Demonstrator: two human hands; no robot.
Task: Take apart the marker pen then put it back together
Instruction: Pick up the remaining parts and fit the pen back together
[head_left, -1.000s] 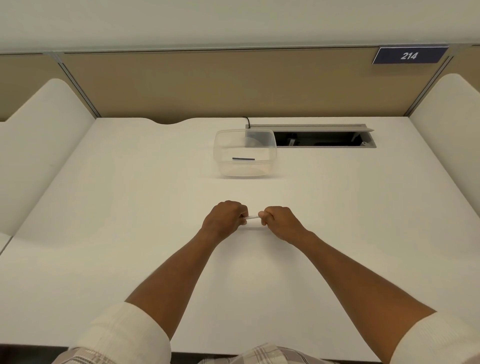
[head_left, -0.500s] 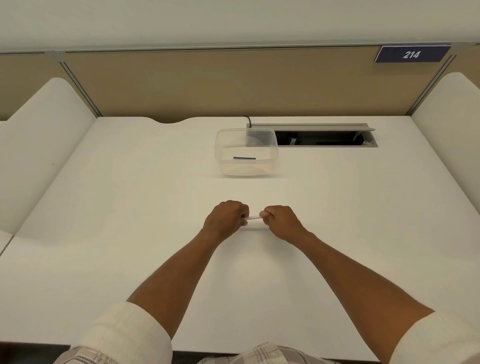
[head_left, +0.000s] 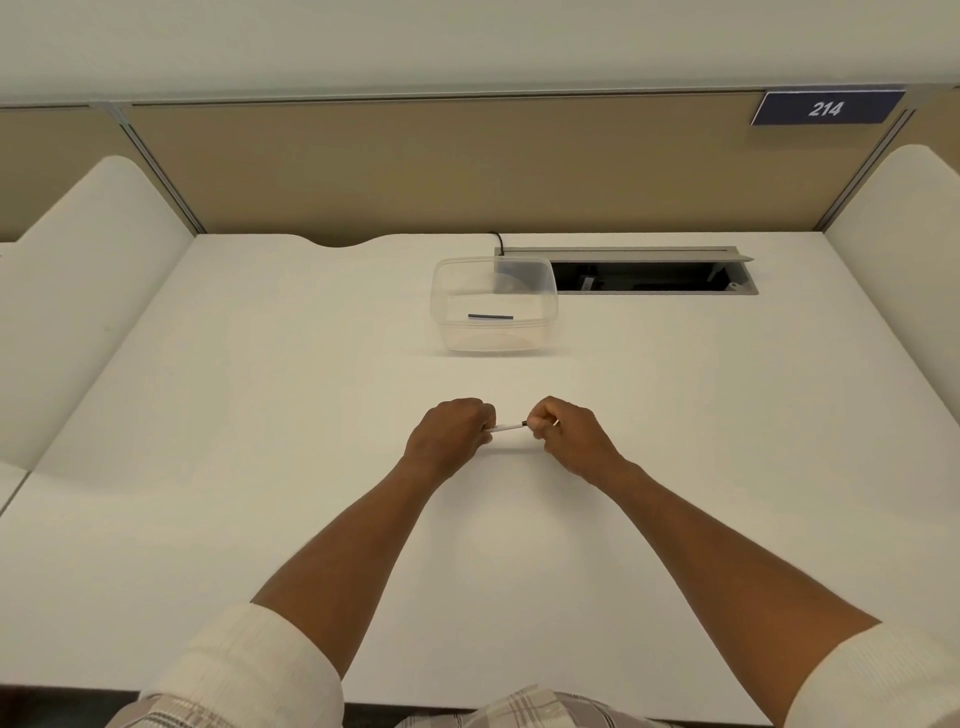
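Nearer the person than the clear plastic tub (head_left: 493, 304), both hands grip one slim white marker pen (head_left: 506, 427) just above the white table (head_left: 208, 415).

Left hand (head_left: 451, 434) is curled into a closed fist around one end of the pen; right hand (head_left: 563, 434) is pinched closed on the other end, where a small dark tip or collar shows at its fingers. Only a short white stretch of barrel is visible between them. Inside the tub lies a thin dark stick-like part (head_left: 490, 316), probably belonging to the pen. Judged risk: a sudden release as the ends pull apart could jerk the hands, flinging a small piece off the table or smearing ink on the fingers.
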